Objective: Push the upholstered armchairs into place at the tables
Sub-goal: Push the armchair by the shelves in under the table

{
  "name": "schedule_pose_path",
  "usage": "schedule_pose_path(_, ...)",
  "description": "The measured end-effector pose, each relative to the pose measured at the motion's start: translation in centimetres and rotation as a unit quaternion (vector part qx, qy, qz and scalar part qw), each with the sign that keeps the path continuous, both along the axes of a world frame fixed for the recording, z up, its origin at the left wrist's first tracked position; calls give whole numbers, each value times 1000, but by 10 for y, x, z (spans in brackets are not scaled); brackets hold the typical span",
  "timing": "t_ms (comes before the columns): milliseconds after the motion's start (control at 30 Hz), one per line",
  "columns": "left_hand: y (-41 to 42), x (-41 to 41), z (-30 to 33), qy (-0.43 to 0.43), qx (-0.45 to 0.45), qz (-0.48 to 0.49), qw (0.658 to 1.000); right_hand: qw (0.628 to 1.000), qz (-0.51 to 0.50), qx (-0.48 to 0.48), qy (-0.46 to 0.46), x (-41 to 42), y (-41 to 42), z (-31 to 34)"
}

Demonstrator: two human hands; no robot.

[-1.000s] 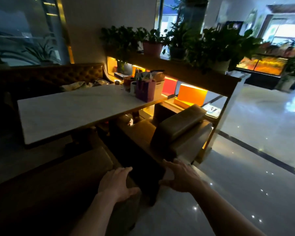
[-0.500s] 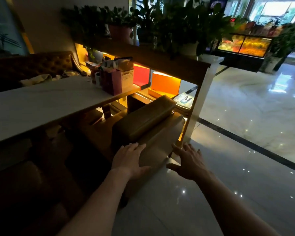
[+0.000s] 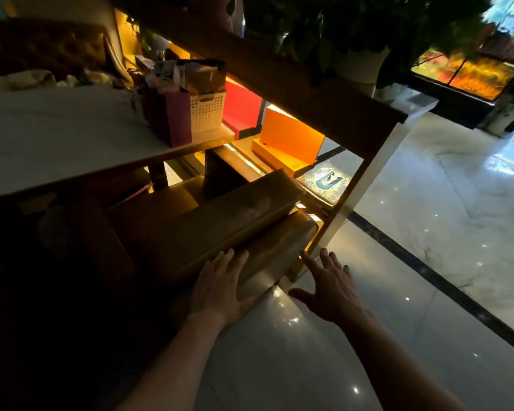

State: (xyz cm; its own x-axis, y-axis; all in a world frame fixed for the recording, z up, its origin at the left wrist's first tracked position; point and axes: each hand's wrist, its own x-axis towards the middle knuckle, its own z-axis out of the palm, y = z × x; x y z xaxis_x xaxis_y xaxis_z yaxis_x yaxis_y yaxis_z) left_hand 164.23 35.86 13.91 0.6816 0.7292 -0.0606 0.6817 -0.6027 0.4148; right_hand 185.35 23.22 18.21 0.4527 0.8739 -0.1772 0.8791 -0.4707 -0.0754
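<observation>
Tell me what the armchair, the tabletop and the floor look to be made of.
Armchair: tan leather or leatherette, judging by its smooth padded back and soft sheen.
Tabletop: pale stone or laminate, matte, with a darker edge; which one is unclear.
Floor: polished marble-like tile; it mirrors ceiling lights and shows faint veining.

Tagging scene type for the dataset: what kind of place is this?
Probably a restaurant or cafe seating area: a white table with an upholstered armchair at it, a tufted bench behind, and a planter divider beside polished floor.
</observation>
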Motion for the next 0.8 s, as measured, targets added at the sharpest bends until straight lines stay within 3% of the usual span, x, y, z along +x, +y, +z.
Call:
schedule_pose_path(167,26,37,-41,38,-77,44,995,998,37,-31,41,47,57,-41)
schedule_pose_path(433,50,76,-115,91,-134,188,969,975,183,-105,66,117,155,-132)
schedule_pose_path(800,41,77,-166,113,12,333,936,966,238,-94,39,131,206,-205)
